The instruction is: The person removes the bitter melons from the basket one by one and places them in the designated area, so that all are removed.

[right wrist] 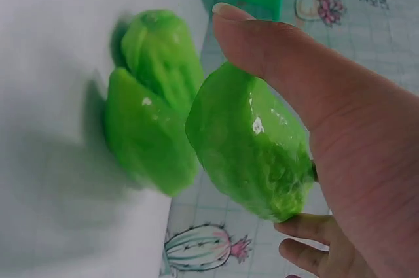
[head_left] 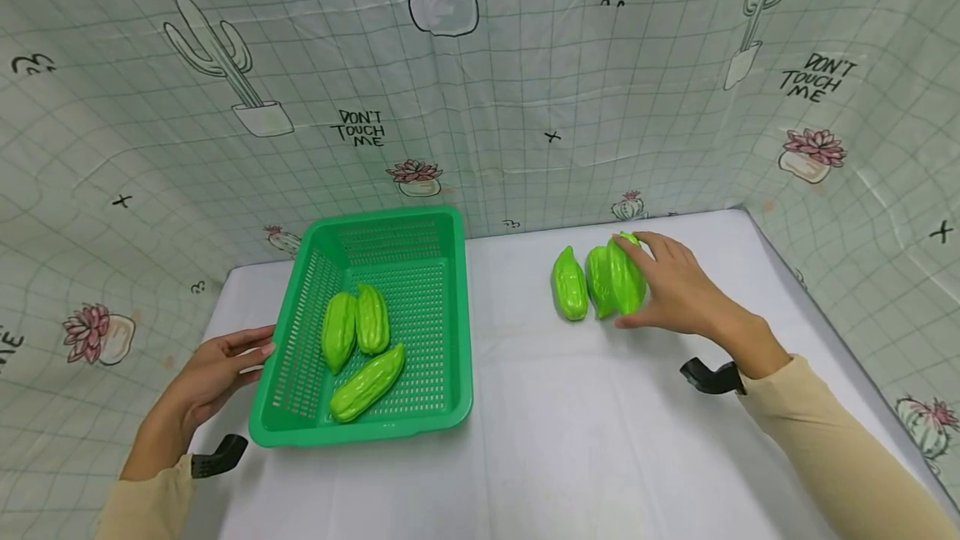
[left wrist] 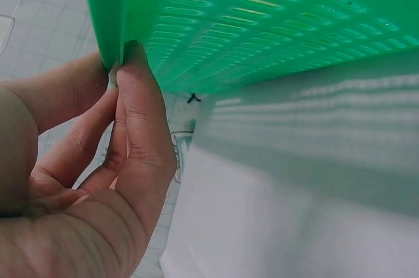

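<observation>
My left hand (head_left: 217, 373) pinches the left rim of a green plastic basket (head_left: 358, 432); the left wrist view shows thumb and finger on either side of the basket's edge (left wrist: 108, 10). Inside the basket lie three light green, ridged bitter melons, one of them the lower bitter melon (head_left: 367, 383). At the right, my right hand (head_left: 686, 294) holds another bitter melon (right wrist: 252, 140) between thumb and fingers, its glossy side facing the wrist camera. Beside it lie two more, a left bitter melon (head_left: 570, 283) and a middle bitter melon (head_left: 600, 277) partly covered by the held one.
A white cloth covers the table (head_left: 540, 440). Behind and at both sides hangs a grid-patterned curtain (head_left: 510, 65) with cactus drawings, meeting the table's back edge. Black wrist mounts, a left mount (head_left: 219, 457) and a right mount (head_left: 711, 377), stick out from the sleeves.
</observation>
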### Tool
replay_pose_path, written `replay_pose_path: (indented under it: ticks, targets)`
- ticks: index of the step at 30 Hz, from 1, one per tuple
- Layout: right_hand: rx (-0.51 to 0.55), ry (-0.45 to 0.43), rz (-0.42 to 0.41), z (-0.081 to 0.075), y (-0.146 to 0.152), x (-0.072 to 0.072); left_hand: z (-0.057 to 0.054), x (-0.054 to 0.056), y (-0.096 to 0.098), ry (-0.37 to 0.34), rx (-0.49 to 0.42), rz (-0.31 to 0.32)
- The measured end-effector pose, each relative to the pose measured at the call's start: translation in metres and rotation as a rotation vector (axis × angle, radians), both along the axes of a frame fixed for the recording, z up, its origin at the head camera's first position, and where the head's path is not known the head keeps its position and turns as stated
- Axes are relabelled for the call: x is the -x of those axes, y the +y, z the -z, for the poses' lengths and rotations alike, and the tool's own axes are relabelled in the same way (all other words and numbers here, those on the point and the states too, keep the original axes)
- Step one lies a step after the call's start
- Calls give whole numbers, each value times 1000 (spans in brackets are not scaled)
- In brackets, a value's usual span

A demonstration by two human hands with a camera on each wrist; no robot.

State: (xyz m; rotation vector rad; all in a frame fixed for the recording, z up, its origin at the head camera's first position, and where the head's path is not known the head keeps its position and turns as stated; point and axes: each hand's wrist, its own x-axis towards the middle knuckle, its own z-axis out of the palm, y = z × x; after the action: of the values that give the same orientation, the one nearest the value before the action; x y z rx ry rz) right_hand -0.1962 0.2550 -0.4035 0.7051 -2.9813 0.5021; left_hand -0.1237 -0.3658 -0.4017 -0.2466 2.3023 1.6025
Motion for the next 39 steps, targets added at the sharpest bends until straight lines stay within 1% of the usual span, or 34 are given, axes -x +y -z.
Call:
replay_pose_path:
  ticks: [5,10,22,30,39]
  targets:
    - [-18,-26,31,8,11,1,0,0,0,-4,4,-2]
    - [-42,-52,48,16,21,5,0,0,1,1,14,-5]
    - [-87,-92,26,32,34,22,1,-1,2,8,23,-4]
    - [-104,-131,28,38,38,30,1,0,3,9,21,-6]
    - [-109,-192,25,38,36,35,1,0,1,10,16,-8]
